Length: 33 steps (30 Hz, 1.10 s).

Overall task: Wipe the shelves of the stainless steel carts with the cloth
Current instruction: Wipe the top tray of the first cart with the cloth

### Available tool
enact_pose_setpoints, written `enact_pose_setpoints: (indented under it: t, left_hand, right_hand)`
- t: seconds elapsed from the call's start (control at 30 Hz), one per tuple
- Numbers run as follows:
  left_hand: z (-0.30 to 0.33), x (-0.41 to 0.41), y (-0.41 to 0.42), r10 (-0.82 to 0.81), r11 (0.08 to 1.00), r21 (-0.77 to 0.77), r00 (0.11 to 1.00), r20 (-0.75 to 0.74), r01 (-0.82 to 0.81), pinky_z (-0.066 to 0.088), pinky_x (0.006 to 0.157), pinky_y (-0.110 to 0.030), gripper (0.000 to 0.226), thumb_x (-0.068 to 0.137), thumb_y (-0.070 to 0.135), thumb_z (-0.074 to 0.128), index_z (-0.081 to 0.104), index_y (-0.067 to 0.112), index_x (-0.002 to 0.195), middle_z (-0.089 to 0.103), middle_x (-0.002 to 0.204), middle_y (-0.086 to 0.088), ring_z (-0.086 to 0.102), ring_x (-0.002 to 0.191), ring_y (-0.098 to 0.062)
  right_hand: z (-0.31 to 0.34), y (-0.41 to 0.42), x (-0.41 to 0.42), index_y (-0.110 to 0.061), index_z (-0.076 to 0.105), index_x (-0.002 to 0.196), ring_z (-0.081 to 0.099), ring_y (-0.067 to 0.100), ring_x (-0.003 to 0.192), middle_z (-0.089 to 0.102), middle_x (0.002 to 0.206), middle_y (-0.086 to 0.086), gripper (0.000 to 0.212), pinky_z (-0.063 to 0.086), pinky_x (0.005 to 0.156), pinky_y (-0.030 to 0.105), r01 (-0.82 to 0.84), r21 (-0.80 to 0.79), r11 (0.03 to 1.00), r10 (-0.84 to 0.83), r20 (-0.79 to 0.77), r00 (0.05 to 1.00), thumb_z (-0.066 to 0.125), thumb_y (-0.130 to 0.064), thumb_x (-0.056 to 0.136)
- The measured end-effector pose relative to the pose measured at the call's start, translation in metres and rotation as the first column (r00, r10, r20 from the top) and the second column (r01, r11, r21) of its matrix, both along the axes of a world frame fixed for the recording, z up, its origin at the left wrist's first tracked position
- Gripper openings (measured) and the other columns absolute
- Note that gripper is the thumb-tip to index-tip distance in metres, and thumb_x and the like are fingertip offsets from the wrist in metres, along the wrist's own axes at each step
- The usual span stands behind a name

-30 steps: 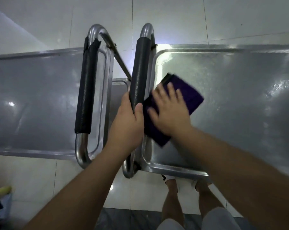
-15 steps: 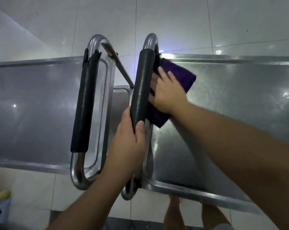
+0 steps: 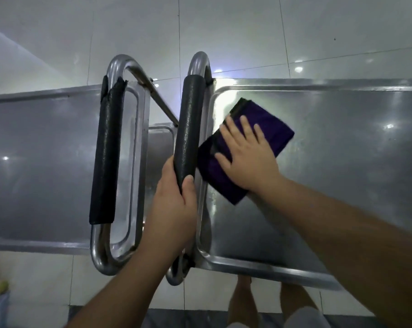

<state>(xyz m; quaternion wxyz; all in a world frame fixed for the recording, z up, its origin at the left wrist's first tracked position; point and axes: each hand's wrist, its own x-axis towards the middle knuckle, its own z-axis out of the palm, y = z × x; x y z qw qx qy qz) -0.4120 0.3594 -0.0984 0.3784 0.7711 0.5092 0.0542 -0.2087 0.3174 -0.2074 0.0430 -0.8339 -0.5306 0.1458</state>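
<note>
Right hand [image 3: 248,157]: flat on purple cloth [image 3: 268,129], pressing it onto right cart shelf [image 3: 342,185]
Left hand [image 3: 174,209]: gripping black handle [image 3: 188,129]

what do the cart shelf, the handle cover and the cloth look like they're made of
Cart shelf: polished stainless steel, by its grey sheen and light reflections.
Handle cover: black foam or rubber sleeve, matte and finely pebbled.
Cloth: soft purple fabric, perhaps microfibre; folded, slightly fuzzy.

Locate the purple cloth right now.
Head view: purple cloth lies flat on the right cart's top shelf, under the right hand, beside the black padded handle.
</note>
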Motion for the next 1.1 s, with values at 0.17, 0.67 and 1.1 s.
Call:
enact_pose_setpoints:
  t: [0.17,0.67,1.1]
  left_hand:
    - [-0.001,0.001,-0.001,-0.002,1.000,0.031,0.999,-0.038,0.004,0.043,0.065,-0.016,0.040,0.108,0.047,0.037,0.027,0.047,0.147,0.058,0.111,0.018,0.060,0.092,0.003]
    - [0.003,0.006,-0.004,-0.020,0.999,0.038,1.000,-0.021,0.021,0.053,0.069,-0.032,0.040,0.108,0.045,0.039,0.035,0.037,0.148,0.063,0.105,0.007,0.064,0.089,-0.009]
    - [0.004,0.013,-0.004,-0.029,0.992,0.119,0.999,-0.025,0.032,0.042,0.063,-0.020,0.066,0.106,0.049,0.043,0.006,0.046,0.162,0.059,0.126,0.007,0.062,0.088,-0.003]
  right_hand:
    - [-0.008,-0.111,-0.117,-0.022,0.017,0.163,-0.001,0.026,0.158,0.010,0.171,-0.001,0.072,0.014,0.124,0.054,-0.144,0.035,0.989,0.147,-0.076,0.986,0.025,-0.062,0.104]
    - [-0.003,-0.127,0.048,-0.023,0.020,0.163,0.012,0.029,0.156,0.012,0.171,-0.002,0.069,0.011,0.125,0.052,0.255,-0.022,0.967,-0.254,0.032,0.967,0.024,-0.057,0.103]
    - [-0.001,-0.183,-0.098,-0.027,0.015,0.164,-0.001,0.028,0.158,0.007,0.172,-0.003,0.076,0.013,0.124,0.057,0.026,-0.022,0.999,-0.027,-0.058,0.998,0.027,-0.069,0.101]
